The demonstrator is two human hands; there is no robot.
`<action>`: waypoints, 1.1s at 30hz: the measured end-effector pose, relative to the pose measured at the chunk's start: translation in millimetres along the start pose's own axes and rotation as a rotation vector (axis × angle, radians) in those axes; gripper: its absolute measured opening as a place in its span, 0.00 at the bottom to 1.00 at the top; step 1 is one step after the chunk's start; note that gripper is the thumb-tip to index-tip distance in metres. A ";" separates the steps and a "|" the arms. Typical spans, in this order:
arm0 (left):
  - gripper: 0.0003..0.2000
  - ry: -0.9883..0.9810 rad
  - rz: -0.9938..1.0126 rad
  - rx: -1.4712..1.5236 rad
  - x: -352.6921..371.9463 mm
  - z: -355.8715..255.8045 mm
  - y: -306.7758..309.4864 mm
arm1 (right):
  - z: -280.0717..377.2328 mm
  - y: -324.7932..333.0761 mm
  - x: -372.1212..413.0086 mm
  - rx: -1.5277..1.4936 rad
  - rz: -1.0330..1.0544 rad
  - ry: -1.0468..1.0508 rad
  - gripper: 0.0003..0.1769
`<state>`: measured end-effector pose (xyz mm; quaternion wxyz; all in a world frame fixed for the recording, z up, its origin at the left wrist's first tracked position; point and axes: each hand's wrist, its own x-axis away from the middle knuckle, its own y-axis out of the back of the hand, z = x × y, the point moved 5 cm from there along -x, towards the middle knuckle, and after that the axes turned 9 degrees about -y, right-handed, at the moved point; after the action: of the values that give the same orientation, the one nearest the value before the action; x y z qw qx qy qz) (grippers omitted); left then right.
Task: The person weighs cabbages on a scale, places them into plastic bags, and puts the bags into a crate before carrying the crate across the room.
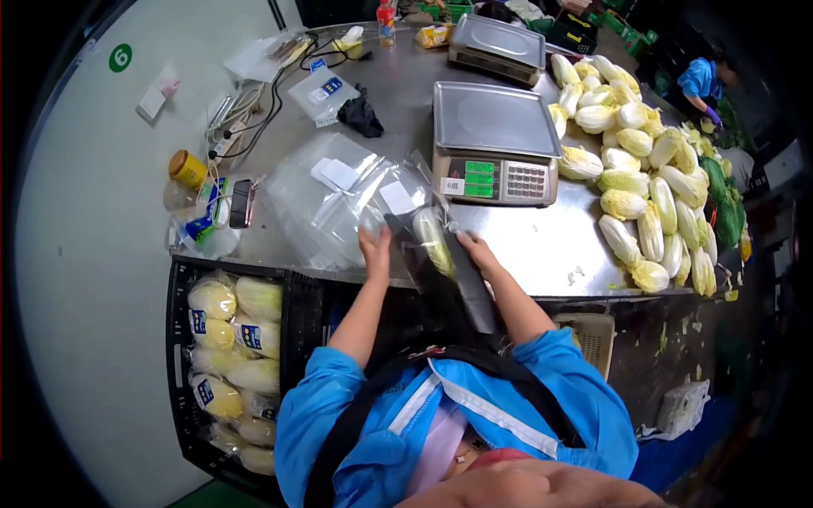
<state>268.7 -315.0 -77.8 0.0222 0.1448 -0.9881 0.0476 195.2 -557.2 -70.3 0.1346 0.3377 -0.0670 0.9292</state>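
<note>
Scale (495, 144) sits beyond, flat bags (309, 203) lie by our outstretched left hand (374, 247), grip unclear; right hand (479, 253) pinches bagged cabbage (435, 244).

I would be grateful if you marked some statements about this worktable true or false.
1. A clear bag with a cabbage inside is between the left hand and the right hand. True.
2. The nearer scale has a cabbage on its pan. False: its pan is bare.
3. The black crate holds wrapped cabbages. True.
4. The loose cabbages lie left of the scales. False: they lie to the right.
</note>
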 end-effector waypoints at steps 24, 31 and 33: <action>0.15 0.077 0.428 0.383 23.3 -157.2 -62.6 | 241.3 -13.9 183.4 1.187 -0.177 1.557 0.19; 0.08 0.095 0.400 0.289 32.5 -176.0 -58.8 | 363.4 102.2 310.7 0.633 -0.473 1.783 0.10; 0.08 0.140 0.408 0.322 48.5 -162.7 -51.3 | 360.0 120.7 302.2 0.633 -0.531 1.723 0.11</action>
<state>242.0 -361.3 91.4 0.0571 -0.0591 -0.9726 0.2176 156.6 -688.1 395.4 0.2466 -0.4375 0.3886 0.7725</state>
